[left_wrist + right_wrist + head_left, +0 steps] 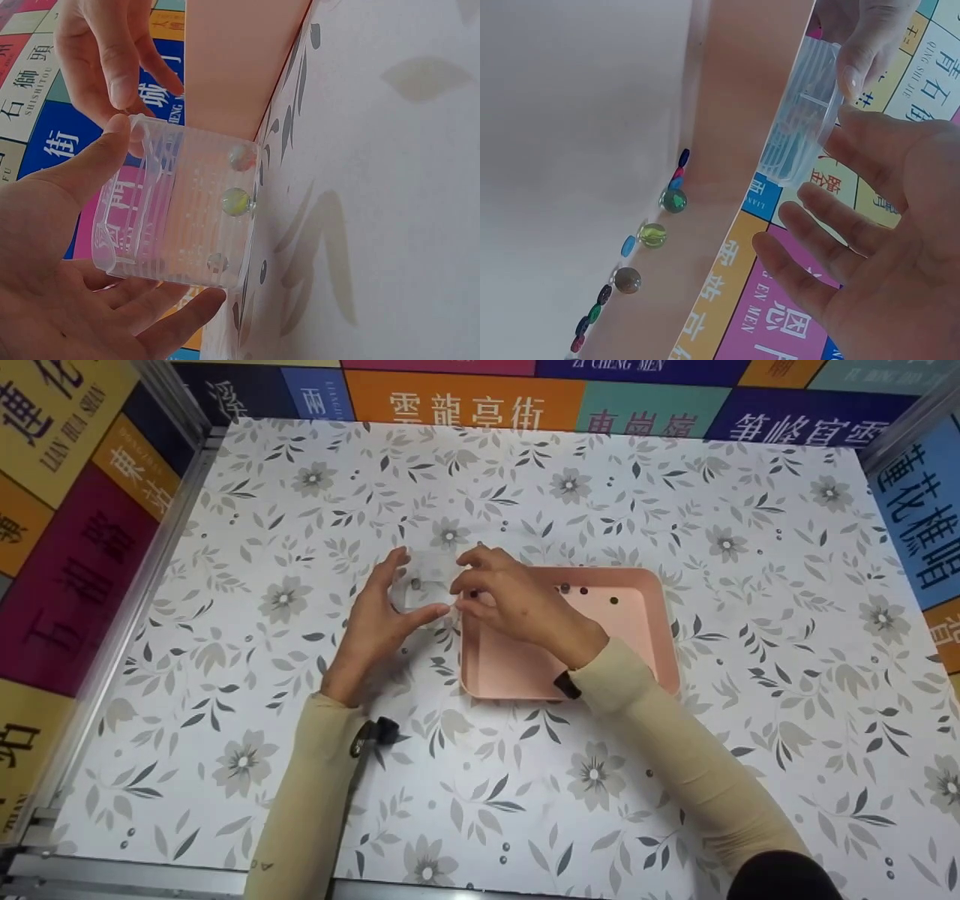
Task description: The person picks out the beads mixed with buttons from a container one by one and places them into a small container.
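Observation:
A clear ribbed plastic box (176, 199) stands on the table by the left wall of a pink tray (514, 671). My left hand (377, 611) holds it, thumb at one side of the rim and fingers along the opposite side. Through its wall show glass marbles, one with a yellow streak (235, 201). My right hand (510, 600) is at the box's tray-side rim, thumb and forefinger close to the edge, the other fingers loosely spread in the right wrist view. Nothing shows between its fingers. Inside the tray lie a green marble (673, 200), a yellow-green marble (652, 235) and a greyish marble (628, 280).
Several small coloured discs, a light blue disc (628, 245) among them, lie along the tray's far wall. A floral sheet (240, 682) covers the table. Panels with printed characters (465, 405) stand along the back and sides.

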Tool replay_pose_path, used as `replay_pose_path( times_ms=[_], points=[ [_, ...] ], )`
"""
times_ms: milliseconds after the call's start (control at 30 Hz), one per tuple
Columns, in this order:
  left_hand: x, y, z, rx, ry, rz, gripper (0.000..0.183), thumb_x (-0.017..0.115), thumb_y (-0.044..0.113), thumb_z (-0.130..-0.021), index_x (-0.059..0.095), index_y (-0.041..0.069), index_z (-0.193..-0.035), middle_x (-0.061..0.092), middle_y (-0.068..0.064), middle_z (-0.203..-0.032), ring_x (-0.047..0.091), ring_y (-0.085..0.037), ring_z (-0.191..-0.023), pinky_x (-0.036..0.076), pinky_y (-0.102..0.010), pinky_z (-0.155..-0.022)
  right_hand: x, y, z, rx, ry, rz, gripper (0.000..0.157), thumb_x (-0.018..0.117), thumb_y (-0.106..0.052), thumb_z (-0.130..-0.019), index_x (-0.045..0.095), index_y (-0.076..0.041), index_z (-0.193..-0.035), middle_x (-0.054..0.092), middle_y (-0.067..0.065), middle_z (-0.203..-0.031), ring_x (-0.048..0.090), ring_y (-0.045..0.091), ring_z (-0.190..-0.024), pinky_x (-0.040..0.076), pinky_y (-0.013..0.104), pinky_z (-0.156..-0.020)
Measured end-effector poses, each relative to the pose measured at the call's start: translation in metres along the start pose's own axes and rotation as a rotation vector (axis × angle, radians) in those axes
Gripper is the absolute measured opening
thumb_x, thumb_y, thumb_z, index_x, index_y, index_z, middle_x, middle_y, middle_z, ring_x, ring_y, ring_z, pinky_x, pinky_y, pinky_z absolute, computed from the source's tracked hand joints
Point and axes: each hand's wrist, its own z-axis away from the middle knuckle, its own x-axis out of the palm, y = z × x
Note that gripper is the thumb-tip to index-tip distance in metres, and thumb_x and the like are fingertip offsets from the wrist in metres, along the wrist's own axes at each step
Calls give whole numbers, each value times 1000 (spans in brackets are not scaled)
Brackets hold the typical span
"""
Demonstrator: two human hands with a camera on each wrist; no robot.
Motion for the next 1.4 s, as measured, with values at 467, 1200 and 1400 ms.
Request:
replay_pose_path(
  times_ms=[467, 1200, 1400],
  points=[
    [1, 0, 0, -24, -9, 10, 109, 89, 43, -81, 27, 13, -166, 40, -7, -167, 40, -30, -154, 36, -46, -127, -13, 7, 10, 40, 24, 31, 18, 70, -28, -101, 76, -19, -115, 57, 11, -143, 58, 29, -128, 52, 43, -107],
    [1, 2, 2, -35, -15, -14, 110, 89, 46, -82, 26, 16, -166, 38, -5, -169, 38, -27, -156, 36, -46, -127, -35, 33, 32, 219, 62, 15, 28, 70, -35, -101, 75, -12, -115, 69, 5, -110, 69, 25, -104, 58, 43, -91],
    [1, 2, 1, -34, -16, -10, 111, 89, 46, -81, 25, 16, -166, 38, -5, -169, 38, -27, -156, 34, -45, -128, -45, 40, 35, 311, 59, -5, 23, 69, -31, -102, 76, -13, -115, 71, 5, -110, 69, 24, -100, 57, 40, -86]
  ],
)
